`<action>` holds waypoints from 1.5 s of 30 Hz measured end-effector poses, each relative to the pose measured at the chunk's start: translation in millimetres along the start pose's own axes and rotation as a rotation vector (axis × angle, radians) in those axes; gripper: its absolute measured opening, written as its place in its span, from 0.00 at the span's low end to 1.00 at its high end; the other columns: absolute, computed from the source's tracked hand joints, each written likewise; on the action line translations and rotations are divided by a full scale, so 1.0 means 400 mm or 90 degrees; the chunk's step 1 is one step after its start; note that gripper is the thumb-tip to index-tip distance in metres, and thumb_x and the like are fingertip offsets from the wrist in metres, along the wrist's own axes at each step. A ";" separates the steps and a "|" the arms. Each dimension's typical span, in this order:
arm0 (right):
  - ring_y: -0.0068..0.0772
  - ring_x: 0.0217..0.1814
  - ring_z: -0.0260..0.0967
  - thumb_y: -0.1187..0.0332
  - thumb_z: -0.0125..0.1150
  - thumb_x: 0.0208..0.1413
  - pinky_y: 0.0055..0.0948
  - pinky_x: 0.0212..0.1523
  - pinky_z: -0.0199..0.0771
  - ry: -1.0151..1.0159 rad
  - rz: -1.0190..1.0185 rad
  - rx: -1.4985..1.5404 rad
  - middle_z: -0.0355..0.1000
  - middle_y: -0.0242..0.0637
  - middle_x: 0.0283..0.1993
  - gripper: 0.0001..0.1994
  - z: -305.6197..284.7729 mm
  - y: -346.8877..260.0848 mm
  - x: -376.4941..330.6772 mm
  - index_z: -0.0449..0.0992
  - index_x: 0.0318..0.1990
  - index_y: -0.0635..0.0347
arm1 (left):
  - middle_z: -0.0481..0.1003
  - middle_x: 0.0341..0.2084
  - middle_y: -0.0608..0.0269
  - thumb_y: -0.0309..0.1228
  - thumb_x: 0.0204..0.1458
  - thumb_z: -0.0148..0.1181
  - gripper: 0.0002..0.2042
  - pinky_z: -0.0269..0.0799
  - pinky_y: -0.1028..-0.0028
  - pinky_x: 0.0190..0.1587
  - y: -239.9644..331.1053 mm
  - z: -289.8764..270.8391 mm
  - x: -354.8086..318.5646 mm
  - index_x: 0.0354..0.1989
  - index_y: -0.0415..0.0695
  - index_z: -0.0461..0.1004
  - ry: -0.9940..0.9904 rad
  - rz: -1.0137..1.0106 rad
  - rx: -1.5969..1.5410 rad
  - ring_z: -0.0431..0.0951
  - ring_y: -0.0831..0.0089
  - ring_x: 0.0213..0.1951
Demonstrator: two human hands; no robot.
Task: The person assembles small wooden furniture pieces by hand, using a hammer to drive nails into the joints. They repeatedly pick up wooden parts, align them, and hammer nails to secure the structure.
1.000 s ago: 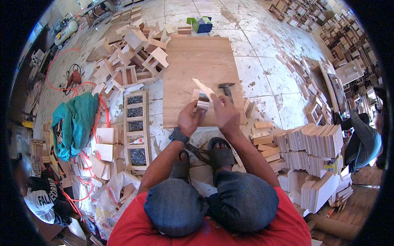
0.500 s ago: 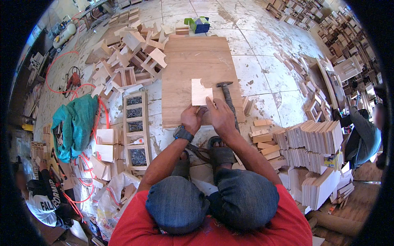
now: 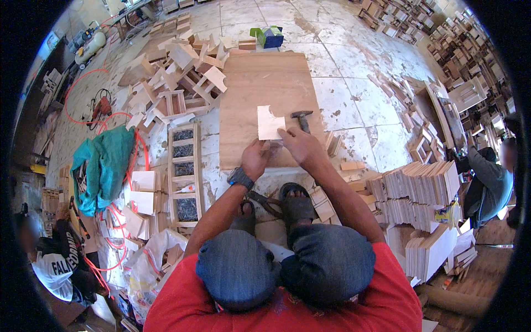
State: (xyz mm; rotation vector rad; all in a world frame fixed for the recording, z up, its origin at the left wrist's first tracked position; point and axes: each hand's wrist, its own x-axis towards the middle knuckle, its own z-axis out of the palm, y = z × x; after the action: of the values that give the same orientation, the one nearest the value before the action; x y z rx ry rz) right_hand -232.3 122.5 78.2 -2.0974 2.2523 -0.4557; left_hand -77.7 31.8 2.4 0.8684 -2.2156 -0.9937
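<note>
A pale, flat wooden piece with a curved notch in its far right corner [image 3: 269, 126] is in my hands above a brown plywood board [image 3: 243, 83]. My left hand [image 3: 256, 159] is closed at its near edge; the fingertips are partly hidden beneath. My right hand [image 3: 300, 145] grips the near right corner between thumb and fingers. A hammer [image 3: 302, 117] lies on the board just beyond my right hand, which covers its handle. Pincers [image 3: 264, 202] lie on the floor between my feet.
Left of the board stands a divided wooden tray of nails [image 3: 184, 182], with a pile of small wooden frames [image 3: 177, 83] beyond. Stacked wooden panels [image 3: 412, 188] stand at right. A green sack [image 3: 99, 171] and orange hose [image 3: 145, 149] lie left. Two people sit at the sides.
My right hand and forearm have shifted slightly and now cover the hammer's handle. The wooden piece stays in nearly the same place, and the whole view has moved a little.
</note>
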 end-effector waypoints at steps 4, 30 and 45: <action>0.52 0.40 0.71 0.64 0.56 0.54 0.41 0.39 0.74 0.072 0.135 0.094 0.70 0.47 0.41 0.22 0.015 0.026 -0.058 0.66 0.57 0.57 | 0.74 0.45 0.48 0.30 0.52 0.58 0.19 0.70 0.65 0.50 -0.074 -0.056 -0.130 0.52 0.39 0.70 0.141 -0.048 -0.035 0.76 0.54 0.44; 0.57 0.53 0.66 0.62 0.61 0.52 0.45 0.49 0.69 0.003 0.390 0.168 0.66 0.53 0.52 0.26 0.107 0.118 -0.256 0.62 0.59 0.54 | 0.79 0.30 0.54 0.34 0.42 0.65 0.11 0.75 0.59 0.40 -0.443 -0.368 -0.583 0.35 0.48 0.78 -0.033 -0.466 0.480 0.79 0.55 0.36; 0.23 0.20 0.68 0.66 0.61 0.56 0.24 0.15 0.71 -0.082 0.536 0.810 0.70 0.37 0.29 0.24 0.045 0.097 -0.298 0.62 0.58 0.61 | 0.79 0.30 0.53 0.26 0.49 0.55 0.09 0.73 0.68 0.36 -0.234 -0.325 -0.345 0.39 0.39 0.76 0.094 -0.329 -0.007 0.80 0.65 0.35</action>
State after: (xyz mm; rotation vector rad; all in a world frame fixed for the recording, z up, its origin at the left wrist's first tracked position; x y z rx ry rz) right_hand -255.1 237.9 31.1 -0.5085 1.6798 -1.1548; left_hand 131.5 29.3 -27.5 1.5043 -1.8955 -1.1209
